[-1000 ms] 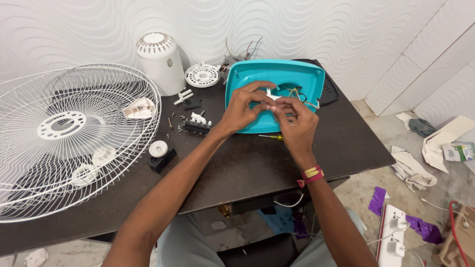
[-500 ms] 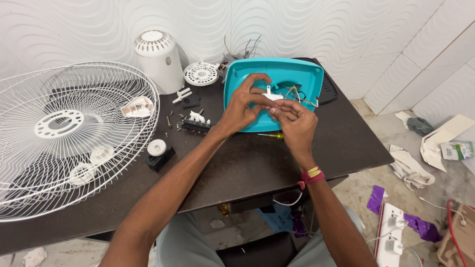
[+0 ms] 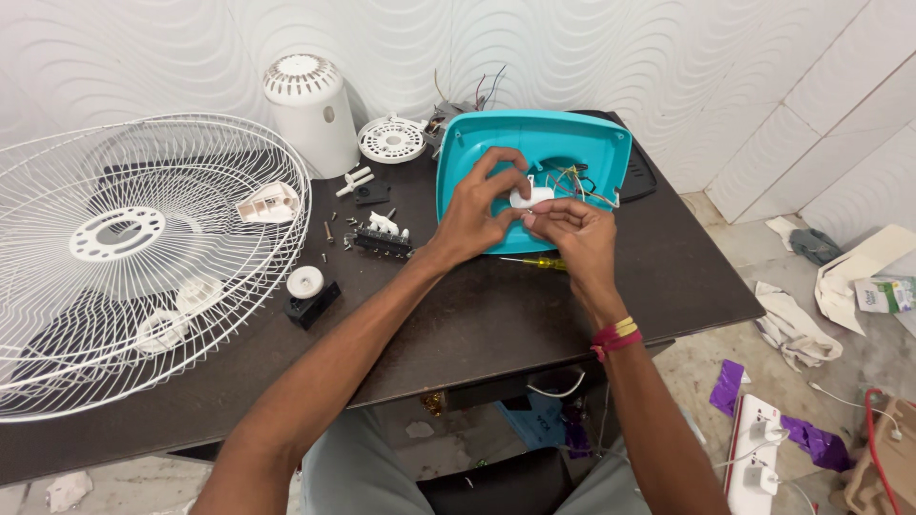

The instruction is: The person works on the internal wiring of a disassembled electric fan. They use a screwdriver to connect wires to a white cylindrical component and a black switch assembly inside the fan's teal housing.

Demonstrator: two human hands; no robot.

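Over the upturned turquoise plastic fan base [image 3: 582, 133], my left hand [image 3: 477, 210] and my right hand [image 3: 572, 234] meet on a small white plastic part [image 3: 530, 196] with thin wires trailing from it. Both hands pinch that part between fingertips. The wires [image 3: 582, 181] run back into the base's hollow. A yellow-handled screwdriver [image 3: 539, 262] lies on the dark table [image 3: 477, 324] just under my right hand.
A white wire fan grille [image 3: 124, 257] covers the table's left side. A white motor cover [image 3: 310, 110], a round vented cap [image 3: 393, 140], a black switch block [image 3: 382, 238], a knob on a black block [image 3: 307, 291] and loose screws lie between. Litter, cloths and a power strip [image 3: 754, 458] are on the floor at the right.
My hands stay over the turquoise base, fingers shifting slightly on the small white part. Nothing else on the table has moved.
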